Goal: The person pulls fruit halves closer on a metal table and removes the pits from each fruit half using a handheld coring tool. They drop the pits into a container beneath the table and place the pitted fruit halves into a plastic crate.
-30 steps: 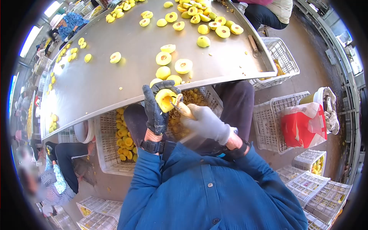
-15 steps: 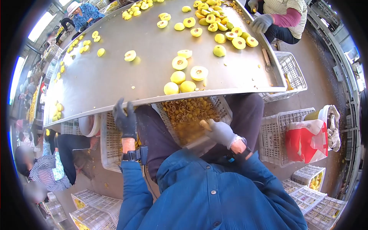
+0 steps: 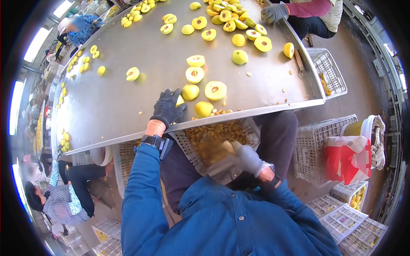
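My left hand [image 3: 169,106], in a dark glove, is closed round a yellow fruit half [image 3: 180,100] at the near edge of the metal table [image 3: 141,102]. Next to it lie a round yellow fruit piece [image 3: 190,91], another [image 3: 203,109] and a cut half [image 3: 215,90] with its brown centre up. My right hand [image 3: 247,158], in a grey glove, grips a wooden-handled tool [image 3: 229,147] whose tip is blurred. Below the tool is a crate of brown pits and scraps [image 3: 220,134] between my knees.
Many fruit halves [image 3: 230,17] lie at the table's far side. A wooden-handled tool [image 3: 298,59] rests by the right rim. A co-worker's gloved hand [image 3: 274,13] is at the upper right. A red and white bag [image 3: 347,158] and crates [image 3: 318,149] stand to my right.
The fruit half in my left hand a second ago is gone from it. That hand moved left, opened, then came up onto the table round another piece. A half now lies by the table's tool.
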A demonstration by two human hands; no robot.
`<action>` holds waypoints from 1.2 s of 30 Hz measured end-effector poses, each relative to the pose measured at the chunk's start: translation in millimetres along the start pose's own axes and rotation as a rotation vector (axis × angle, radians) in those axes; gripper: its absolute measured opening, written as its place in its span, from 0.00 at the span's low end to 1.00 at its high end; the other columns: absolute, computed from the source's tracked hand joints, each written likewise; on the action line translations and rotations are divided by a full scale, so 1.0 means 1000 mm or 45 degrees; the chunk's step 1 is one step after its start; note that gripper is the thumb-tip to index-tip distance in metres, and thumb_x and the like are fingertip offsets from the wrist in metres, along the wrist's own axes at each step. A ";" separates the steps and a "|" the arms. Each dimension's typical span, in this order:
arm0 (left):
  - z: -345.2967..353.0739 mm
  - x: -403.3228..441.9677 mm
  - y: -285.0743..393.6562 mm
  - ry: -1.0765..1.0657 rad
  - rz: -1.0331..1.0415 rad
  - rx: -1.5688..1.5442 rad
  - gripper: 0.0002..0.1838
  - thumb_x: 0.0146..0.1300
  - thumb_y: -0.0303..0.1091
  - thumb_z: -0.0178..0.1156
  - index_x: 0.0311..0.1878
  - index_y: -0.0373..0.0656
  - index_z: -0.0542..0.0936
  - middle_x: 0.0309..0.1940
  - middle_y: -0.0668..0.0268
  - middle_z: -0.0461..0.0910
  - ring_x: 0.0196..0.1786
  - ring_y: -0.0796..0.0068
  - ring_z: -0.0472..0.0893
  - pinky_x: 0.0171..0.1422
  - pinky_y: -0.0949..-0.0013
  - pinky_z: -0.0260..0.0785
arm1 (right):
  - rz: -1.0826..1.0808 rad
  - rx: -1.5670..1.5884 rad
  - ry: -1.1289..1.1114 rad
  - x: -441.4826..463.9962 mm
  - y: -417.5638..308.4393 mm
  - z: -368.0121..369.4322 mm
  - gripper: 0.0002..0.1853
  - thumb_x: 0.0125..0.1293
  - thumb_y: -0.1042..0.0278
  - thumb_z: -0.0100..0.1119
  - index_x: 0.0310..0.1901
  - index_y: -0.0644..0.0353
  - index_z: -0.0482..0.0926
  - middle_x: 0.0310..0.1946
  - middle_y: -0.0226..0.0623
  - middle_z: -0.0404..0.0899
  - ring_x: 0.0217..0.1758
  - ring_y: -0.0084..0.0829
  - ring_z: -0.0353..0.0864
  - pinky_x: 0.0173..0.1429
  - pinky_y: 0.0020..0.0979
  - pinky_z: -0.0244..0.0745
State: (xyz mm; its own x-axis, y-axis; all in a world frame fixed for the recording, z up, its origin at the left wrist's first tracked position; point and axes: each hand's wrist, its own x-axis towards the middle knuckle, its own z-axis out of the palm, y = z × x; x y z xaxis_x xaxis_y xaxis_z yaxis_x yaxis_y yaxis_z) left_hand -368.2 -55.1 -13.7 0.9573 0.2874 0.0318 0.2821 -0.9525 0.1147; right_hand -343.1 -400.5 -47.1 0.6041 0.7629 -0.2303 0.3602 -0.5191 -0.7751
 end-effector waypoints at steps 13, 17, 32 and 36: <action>-0.076 -0.081 0.102 0.222 -0.332 -2.329 0.36 0.78 0.60 0.34 0.65 0.34 0.69 0.46 0.52 0.82 0.50 0.64 0.83 0.58 0.63 0.77 | -0.556 -0.032 0.421 0.016 -0.119 -0.038 0.14 0.63 0.61 0.64 0.44 0.58 0.75 0.20 0.45 0.79 0.26 0.48 0.82 0.30 0.45 0.76; -0.082 -0.092 0.115 0.277 -0.274 -2.220 0.34 0.77 0.58 0.39 0.64 0.34 0.70 0.47 0.52 0.82 0.52 0.64 0.82 0.61 0.63 0.75 | -0.442 -0.023 0.335 0.003 -0.126 -0.044 0.15 0.63 0.66 0.63 0.49 0.61 0.75 0.25 0.40 0.80 0.26 0.40 0.82 0.30 0.39 0.75; -0.105 -0.112 0.156 0.463 0.131 -1.063 0.17 0.76 0.32 0.46 0.59 0.33 0.75 0.53 0.57 0.81 0.55 0.67 0.80 0.64 0.65 0.70 | -0.677 0.073 0.758 0.003 -0.133 -0.077 0.14 0.61 0.69 0.64 0.48 0.58 0.75 0.30 0.46 0.80 0.33 0.51 0.83 0.35 0.44 0.77; -0.113 -0.116 0.163 0.309 -0.304 -2.055 0.17 0.72 0.30 0.50 0.59 0.33 0.75 0.52 0.55 0.80 0.56 0.62 0.80 0.64 0.64 0.70 | -0.541 0.074 0.785 -0.016 -0.130 -0.065 0.13 0.61 0.68 0.64 0.45 0.56 0.74 0.27 0.42 0.81 0.29 0.48 0.82 0.32 0.42 0.77</action>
State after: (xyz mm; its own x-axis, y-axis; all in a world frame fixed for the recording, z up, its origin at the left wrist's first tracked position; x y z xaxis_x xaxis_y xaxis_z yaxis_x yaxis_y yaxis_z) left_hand -440.7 -232.1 113.2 0.8291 0.5590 -0.0101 -0.0892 0.1502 0.9846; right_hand -353.5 -370.3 96.2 0.7165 0.5299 0.4537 0.6231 -0.1938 -0.7577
